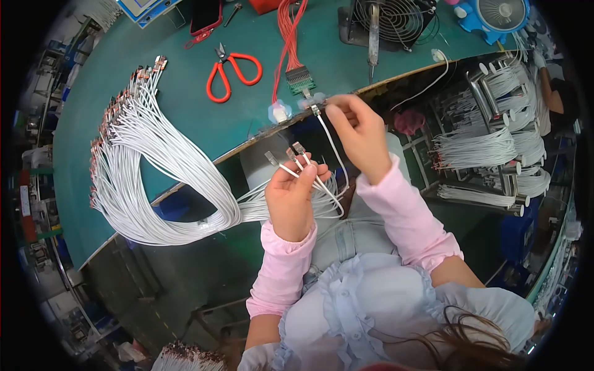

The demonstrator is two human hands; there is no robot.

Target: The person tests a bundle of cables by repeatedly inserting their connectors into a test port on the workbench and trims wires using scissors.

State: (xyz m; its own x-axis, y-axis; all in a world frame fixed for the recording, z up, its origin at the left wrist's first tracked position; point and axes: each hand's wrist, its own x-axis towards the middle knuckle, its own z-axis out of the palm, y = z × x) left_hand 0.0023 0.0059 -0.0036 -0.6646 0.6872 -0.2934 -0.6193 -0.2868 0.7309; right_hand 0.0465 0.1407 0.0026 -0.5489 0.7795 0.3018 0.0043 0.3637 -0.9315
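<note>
My left hand [291, 199] is closed around several white cables, their metal plug ends [299, 148] sticking up past the fingers. Another white cable [331, 142] runs up to the table edge, where its metal plug [315, 110] meets the connector of a small green circuit board [300, 79]. Just right of that plug is my right hand [360, 131], its fingers loosely curled and apart, with no cable visible in them. Red wires [291, 31] lead away from the board. A large bundle of white cables [179, 154] lies to the left, partly over the edge.
Red-handled cutters [234, 72], a phone [206, 17] and a soldering iron [373, 43] lie on the green table [185, 117]. A black fan [396, 25] and a blue fan [495, 15] stand at the back. More white cables [482, 148] hang on a rack at right.
</note>
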